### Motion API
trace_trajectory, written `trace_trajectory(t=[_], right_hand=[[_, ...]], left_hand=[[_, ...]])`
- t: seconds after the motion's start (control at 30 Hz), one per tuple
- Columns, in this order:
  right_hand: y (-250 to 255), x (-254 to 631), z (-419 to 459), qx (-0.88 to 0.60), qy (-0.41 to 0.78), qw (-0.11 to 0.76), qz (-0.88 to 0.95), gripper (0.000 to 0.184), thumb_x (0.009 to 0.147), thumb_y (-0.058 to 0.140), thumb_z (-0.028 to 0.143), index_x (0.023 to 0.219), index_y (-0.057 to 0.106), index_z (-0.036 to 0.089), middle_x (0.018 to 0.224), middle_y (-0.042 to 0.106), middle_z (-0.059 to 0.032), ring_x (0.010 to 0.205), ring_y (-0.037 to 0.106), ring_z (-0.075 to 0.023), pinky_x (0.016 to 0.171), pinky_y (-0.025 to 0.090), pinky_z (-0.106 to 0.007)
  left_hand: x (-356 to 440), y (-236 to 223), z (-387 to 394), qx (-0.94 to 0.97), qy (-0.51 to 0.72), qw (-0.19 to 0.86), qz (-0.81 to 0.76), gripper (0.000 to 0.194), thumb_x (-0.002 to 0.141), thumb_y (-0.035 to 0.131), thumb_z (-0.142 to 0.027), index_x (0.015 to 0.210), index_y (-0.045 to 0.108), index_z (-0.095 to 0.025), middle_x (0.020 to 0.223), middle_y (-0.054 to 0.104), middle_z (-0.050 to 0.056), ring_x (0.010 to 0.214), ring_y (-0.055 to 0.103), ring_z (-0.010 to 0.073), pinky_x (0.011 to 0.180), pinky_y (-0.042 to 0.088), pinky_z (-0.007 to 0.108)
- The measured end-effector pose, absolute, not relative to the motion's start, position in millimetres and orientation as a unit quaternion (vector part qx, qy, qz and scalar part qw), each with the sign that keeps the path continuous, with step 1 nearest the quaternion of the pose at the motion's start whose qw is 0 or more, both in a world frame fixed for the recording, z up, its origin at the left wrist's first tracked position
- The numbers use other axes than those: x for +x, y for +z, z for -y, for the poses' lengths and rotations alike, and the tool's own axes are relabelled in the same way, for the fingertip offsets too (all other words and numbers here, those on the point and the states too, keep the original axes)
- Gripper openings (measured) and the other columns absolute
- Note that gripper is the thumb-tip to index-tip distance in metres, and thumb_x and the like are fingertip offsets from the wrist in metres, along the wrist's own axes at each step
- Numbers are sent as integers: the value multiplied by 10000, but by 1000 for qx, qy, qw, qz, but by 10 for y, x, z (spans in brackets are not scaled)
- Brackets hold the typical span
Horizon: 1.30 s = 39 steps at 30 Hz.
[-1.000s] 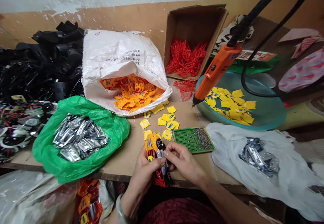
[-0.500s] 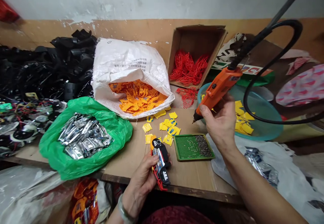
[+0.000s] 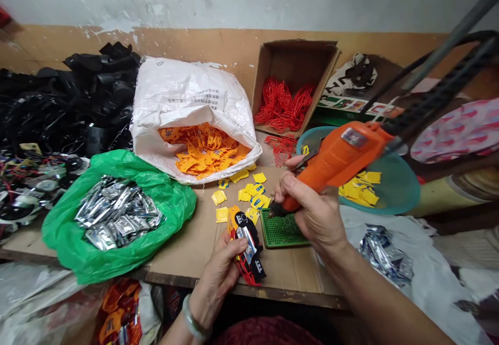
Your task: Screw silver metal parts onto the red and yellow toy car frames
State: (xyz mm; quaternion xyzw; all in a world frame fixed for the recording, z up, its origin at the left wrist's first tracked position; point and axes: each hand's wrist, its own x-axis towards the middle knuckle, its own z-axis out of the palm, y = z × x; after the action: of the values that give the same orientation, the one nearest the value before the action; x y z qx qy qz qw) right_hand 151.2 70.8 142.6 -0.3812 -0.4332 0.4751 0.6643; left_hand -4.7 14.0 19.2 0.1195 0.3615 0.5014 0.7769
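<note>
My left hand (image 3: 221, 263) is closed around a small black and orange plastic assembly (image 3: 255, 254) near the table's front edge. A shiny silver-and-blue piece lies on it under my thumb, and red plastic strands hang from its lower end. My right hand (image 3: 317, 212) grips an orange electric screwdriver (image 3: 331, 160), tilted with its dark nose down to the left. The nose is above the left part of a green perforated tray (image 3: 283, 237) of small screws, most of which my hand hides. The screwdriver's bit cannot be made out.
Yellow printed pieces (image 3: 255, 195) lie on the cardboard. Behind are a white sack (image 3: 195, 85) of orange parts and a carton (image 3: 296, 49) of red strands. Silver packets fill a green bag (image 3: 171, 199) at left. A teal basin (image 3: 397, 186) and the screwdriver's cable (image 3: 448, 85) are at right.
My right hand has brought the screwdriver down and left, toward the assembly and over the screw tray. The assembly has turned slightly in my left hand. The view has shifted a little right.
</note>
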Motion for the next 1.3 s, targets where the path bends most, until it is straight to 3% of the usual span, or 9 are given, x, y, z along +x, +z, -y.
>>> trace_trajectory(t=[0.3,0.83,1.3], right_hand=[[1251,1288,-652,-296,579,626,430,218,853,762,332,994,625,238,578,582,82,484,565,-113,544,490,-271],[1245,1294,-652,-291,572,628,441,166,843,739,336,845,624,217,562,547,72,475,536,-118,541,472,-284],[1180,1327,-613,-286,588,602,458,173,881,726,347,911,606,226,587,526,80,486,536,-114,540,475,-272]], left_hand=[[47,201,-156,135,497,775,-366,520,539,974,-268,975,730,-126,783,705,12,625,592,104,600,492,219],[53,223,-158,159,500,766,-372,526,545,966,-303,979,723,-131,796,702,26,660,585,123,628,477,229],[62,247,-113,166,497,770,-364,509,582,943,-281,1018,714,-153,804,674,13,662,566,123,626,458,234]])
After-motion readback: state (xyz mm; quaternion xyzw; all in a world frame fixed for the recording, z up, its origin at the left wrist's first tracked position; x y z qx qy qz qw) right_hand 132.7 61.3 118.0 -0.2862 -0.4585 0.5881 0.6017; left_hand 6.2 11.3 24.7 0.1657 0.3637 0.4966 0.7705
